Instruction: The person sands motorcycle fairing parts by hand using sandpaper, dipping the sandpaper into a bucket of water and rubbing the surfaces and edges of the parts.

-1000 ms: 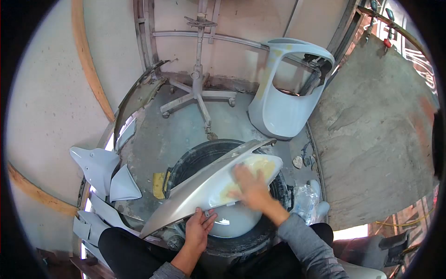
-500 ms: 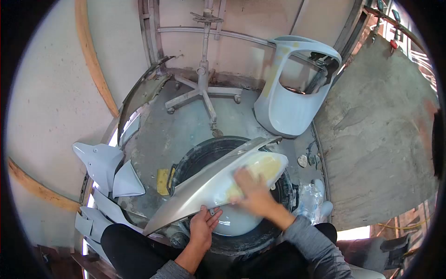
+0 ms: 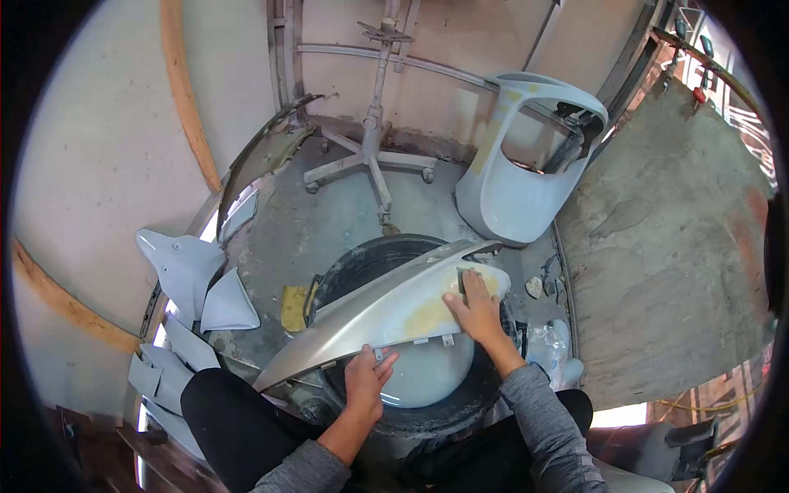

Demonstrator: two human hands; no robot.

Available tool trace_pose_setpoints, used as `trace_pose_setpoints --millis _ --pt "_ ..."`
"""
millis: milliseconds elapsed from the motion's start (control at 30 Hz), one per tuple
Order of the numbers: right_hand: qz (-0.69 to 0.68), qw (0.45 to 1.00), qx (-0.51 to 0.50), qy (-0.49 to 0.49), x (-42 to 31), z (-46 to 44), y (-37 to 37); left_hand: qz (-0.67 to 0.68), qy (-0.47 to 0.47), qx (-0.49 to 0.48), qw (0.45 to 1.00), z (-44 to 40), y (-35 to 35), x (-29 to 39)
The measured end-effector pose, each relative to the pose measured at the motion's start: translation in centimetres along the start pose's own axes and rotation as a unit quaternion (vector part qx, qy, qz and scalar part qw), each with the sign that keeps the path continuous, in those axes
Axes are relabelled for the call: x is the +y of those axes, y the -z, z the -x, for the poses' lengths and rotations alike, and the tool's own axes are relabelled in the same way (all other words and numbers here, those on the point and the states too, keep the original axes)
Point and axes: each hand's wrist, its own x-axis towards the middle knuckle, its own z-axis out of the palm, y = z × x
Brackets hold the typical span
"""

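Observation:
A long silver-and-white scooter body panel (image 3: 353,327) with yellowish filler patches rests slantwise across a black tub (image 3: 345,275). Cloudy whitish water (image 3: 429,376) stands in the tub below it. My left hand (image 3: 366,386) grips the panel's lower edge near a small mounting tab, thumb and fingers partly hidden by it. On the panel's right part lies my right hand (image 3: 478,312), fingers together and pressed on the surface over a yellowish patch. A small dark sheet, apparently sandpaper (image 3: 461,282), shows beside those fingertips.
Several white panels (image 3: 185,275) lie at the left by the wall. A yellow sponge (image 3: 293,308) sits left of the tub. Behind are a wheeled stand (image 3: 370,152) and a large white shell (image 3: 514,197). A clear plastic bag (image 3: 546,349) and a grey board (image 3: 657,246) are at the right.
My right hand, blurred before, has moved up and right along the panel and now shows sharply with the dark sheet at its fingers. My left hand keeps its hold; the view has shifted slightly.

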Motion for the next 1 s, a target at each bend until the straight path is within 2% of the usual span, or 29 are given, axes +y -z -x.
trace_pose_setpoints --millis 67,100,133,200,267,333,400,567,633,667,733,767,800,833,867,900,933,967,1000 --pt "0.062 0.998 -0.006 0.024 -0.9 1.1 -0.5 0.008 -0.022 0.015 1.0 -0.4 0.0 -0.5" --pt "0.065 0.995 -0.02 0.069 -2.7 2.4 -0.3 0.009 -0.021 0.012 1.0 -0.5 0.1 -0.8" --pt "0.068 0.995 -0.017 0.067 -4.1 3.8 -0.5 0.006 -0.032 0.014 0.999 -0.8 0.2 -1.2" --pt "0.09 0.98 -0.01 0.178 -6.1 5.9 -0.9 0.004 -0.047 0.013 0.999 -1.4 0.1 -1.6" --pt "0.092 0.975 -0.017 0.202 -6.8 6.7 -0.3 0.017 -0.054 0.018 0.998 -1.6 0.3 -1.9" --pt "0.097 0.969 -0.021 0.228 -6.7 7.2 -0.1 -0.025 -0.055 0.015 0.998 -1.4 0.3 -1.8" --pt "0.168 0.942 0.024 0.29 -5.0 7.4 -0.5 -0.03 -0.059 0.024 0.998 -1.9 0.2 -2.2" --pt "0.097 0.941 0.102 0.306 -3.9 9.1 -1.3 -0.007 -0.099 0.024 0.995 -2.2 0.8 -3.7" --pt "0.075 0.94 0.123 0.31 -4.8 10.1 -1.2 -0.024 -0.187 -0.007 0.982 -3.6 1.8 -5.6" --pt "0.05 0.935 0.135 0.325 -5.2 10.8 -1.6 -0.025 -0.186 -0.005 0.982 -4.5 2.3 -6.5" --pt "0.021 0.93 0.147 0.337 -5.0 11.8 -2.8 -0.289 -0.265 -0.069 0.917 -6.5 3.3 -8.2" --pt "-0.003 0.947 0.129 0.295 -4.5 12.2 -3.9 -0.37 -0.262 -0.022 0.891 -7.4 3.3 -9.1" --pt "-0.028 0.961 0.11 0.251 -4.0 12.4 -5.0 -0.376 -0.256 -0.02 0.89 -8.4 3.7 -9.5" --pt "-0.043 0.977 0.076 0.194 -3.2 12.3 -6.1 -0.488 -0.253 -0.039 0.835 -9.4 4.0 -9.5" --pt "-0.049 0.978 0.074 0.189 -2.2 11.9 -7.3 -0.591 -0.249 -0.061 0.765 -10.5 4.2 -9.5" --pt "-0.003 0.997 -0.009 0.081 -0.8 11.2 -8.7 -0.623 -0.185 -0.059 0.757 -11.0 3.8 -9.0" --pt "0.043 0.994 -0.092 -0.028 0.7 10.5 -10.0 -0.626 -0.182 -0.061 0.756 -11.9 4.0 -9.2" --pt "0.042 0.994 -0.094 -0.031 2.3 9.9 -11.1 -0.677 -0.164 -0.079 0.713 -13.8 4.5 -9.9" --pt "0.039 0.989 -0.114 -0.085 3.7 9.5 -12.1 -0.725 -0.144 -0.098 0.666 -14.7 4.7 -10.2"
